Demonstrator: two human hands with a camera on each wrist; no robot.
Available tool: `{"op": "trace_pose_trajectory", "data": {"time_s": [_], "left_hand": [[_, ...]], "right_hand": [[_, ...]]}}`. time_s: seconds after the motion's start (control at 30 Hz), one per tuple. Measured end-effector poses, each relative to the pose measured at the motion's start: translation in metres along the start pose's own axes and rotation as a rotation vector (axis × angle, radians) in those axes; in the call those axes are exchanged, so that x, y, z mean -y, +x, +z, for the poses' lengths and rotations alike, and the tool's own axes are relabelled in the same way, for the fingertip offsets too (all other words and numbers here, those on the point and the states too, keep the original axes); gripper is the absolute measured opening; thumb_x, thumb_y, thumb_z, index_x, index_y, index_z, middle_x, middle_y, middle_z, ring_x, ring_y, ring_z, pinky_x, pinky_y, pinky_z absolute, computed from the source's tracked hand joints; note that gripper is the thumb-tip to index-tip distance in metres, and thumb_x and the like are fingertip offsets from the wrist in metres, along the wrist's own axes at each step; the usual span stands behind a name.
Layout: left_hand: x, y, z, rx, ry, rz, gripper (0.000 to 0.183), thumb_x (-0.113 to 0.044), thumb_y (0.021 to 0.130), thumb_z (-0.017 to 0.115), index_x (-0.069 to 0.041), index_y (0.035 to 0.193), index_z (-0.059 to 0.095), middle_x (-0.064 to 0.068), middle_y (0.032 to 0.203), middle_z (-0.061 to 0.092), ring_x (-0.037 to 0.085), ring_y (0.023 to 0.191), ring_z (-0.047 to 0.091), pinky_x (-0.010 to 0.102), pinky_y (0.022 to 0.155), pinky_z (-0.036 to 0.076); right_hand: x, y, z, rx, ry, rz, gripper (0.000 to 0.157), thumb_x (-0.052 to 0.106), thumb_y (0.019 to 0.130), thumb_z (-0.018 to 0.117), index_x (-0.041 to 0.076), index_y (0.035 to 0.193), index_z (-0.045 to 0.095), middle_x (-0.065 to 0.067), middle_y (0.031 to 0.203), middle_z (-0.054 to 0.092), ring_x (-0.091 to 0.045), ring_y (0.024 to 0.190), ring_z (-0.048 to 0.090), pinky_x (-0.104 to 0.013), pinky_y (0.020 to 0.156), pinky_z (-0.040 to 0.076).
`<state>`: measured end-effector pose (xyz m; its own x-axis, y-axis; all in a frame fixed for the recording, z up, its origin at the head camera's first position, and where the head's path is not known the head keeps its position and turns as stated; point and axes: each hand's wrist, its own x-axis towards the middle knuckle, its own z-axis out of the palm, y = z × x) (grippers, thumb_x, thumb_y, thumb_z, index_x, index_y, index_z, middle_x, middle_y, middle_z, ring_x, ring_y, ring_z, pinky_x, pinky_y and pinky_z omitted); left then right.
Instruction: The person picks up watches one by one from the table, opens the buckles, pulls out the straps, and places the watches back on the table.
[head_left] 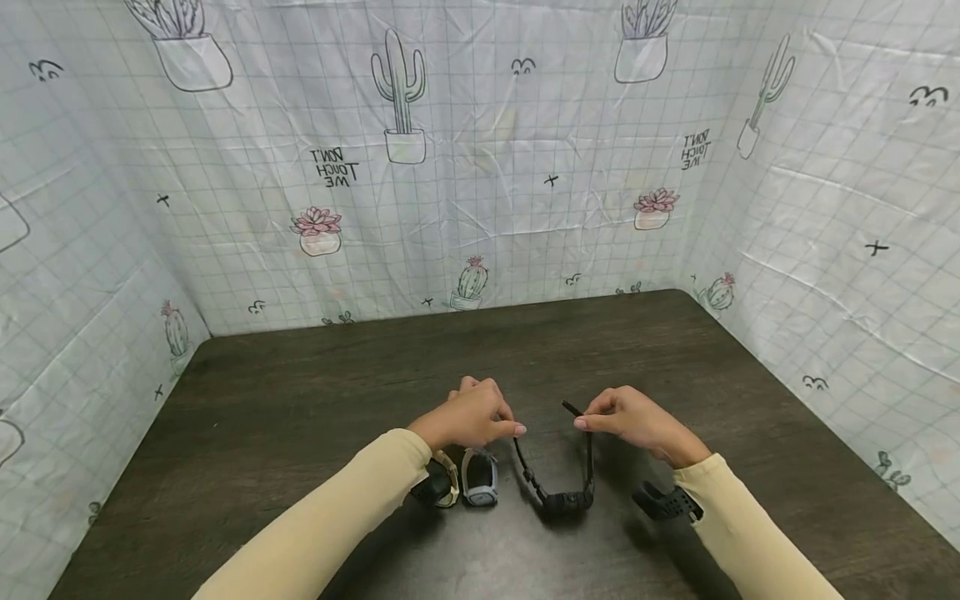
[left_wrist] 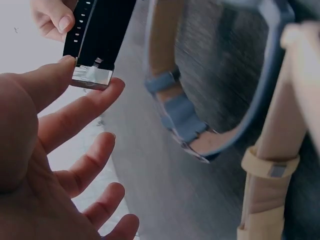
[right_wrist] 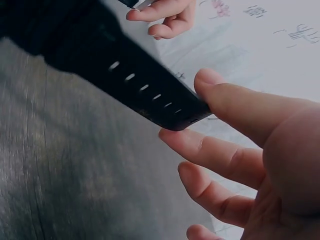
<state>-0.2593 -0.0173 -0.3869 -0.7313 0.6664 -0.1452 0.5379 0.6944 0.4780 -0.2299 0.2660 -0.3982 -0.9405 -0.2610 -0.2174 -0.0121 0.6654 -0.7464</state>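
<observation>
A black wristwatch (head_left: 566, 502) with its strap undone forms a U over the table, case at the bottom. My left hand (head_left: 472, 414) pinches one strap end; in the left wrist view its thumb and index finger are at the silver metal buckle (left_wrist: 92, 76), other fingers spread. The opposite strap end, with a row of small holes (right_wrist: 144, 88), is pinched between thumb and index finger of my right hand (head_left: 633, 425). Left of the black watch, a blue-grey watch (head_left: 480, 497) stands on the table. Beside it is a beige-strapped watch (head_left: 452, 479), partly hidden by my left wrist.
The dark wooden table (head_left: 300, 392) has rounded far corners. A white cactus-print cloth (head_left: 495, 208) hangs behind it and along both sides. A black perforated band (head_left: 675, 502) sits at my right sleeve's cuff.
</observation>
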Motion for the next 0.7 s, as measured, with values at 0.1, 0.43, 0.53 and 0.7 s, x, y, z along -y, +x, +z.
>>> {"op": "trace_pose_trajectory", "data": {"time_s": [0.1, 0.43, 0.53, 0.7], "left_hand": [[0.002, 0.006, 0.001, 0.008, 0.019, -0.021, 0.028, -0.044, 0.096, 0.059, -0.025, 0.09, 0.08, -0.005, 0.101, 0.06, 0.018, 0.11, 0.045, 0.036, 0.075, 0.027], [0.005, 0.013, 0.004, 0.047, 0.024, -0.068, 0.03, -0.045, 0.096, 0.058, -0.025, 0.087, 0.079, -0.007, 0.09, 0.056, 0.017, 0.09, 0.039, 0.035, 0.072, 0.024], [0.004, 0.014, 0.004, 0.044, 0.021, -0.077, 0.026, -0.044, 0.095, 0.059, -0.026, 0.091, 0.078, -0.005, 0.099, 0.058, 0.019, 0.092, 0.039, 0.036, 0.074, 0.025], [0.004, 0.01, 0.003, 0.002, 0.025, -0.101, 0.022, -0.043, 0.094, 0.062, -0.027, 0.092, 0.077, -0.001, 0.11, 0.058, 0.021, 0.098, 0.041, 0.039, 0.077, 0.027]], "right_hand": [[-0.002, 0.007, 0.002, 0.009, -0.005, 0.009, 0.032, 0.04, 0.087, 0.072, 0.009, 0.094, 0.076, -0.005, 0.112, 0.066, -0.019, 0.104, 0.059, -0.039, 0.086, 0.048], [-0.001, 0.02, 0.008, 0.037, -0.005, 0.049, 0.037, 0.041, 0.086, 0.073, 0.005, 0.078, 0.075, 0.007, 0.065, 0.039, -0.013, 0.061, 0.028, -0.031, 0.062, 0.032], [-0.003, 0.023, 0.009, 0.024, -0.011, 0.061, 0.036, 0.04, 0.086, 0.073, 0.004, 0.081, 0.075, 0.006, 0.072, 0.054, -0.013, 0.063, 0.032, -0.031, 0.06, 0.032], [-0.006, 0.024, 0.01, -0.003, -0.057, 0.082, 0.033, 0.041, 0.085, 0.073, 0.009, 0.087, 0.077, 0.001, 0.091, 0.068, -0.014, 0.073, 0.042, -0.03, 0.062, 0.034]]}}
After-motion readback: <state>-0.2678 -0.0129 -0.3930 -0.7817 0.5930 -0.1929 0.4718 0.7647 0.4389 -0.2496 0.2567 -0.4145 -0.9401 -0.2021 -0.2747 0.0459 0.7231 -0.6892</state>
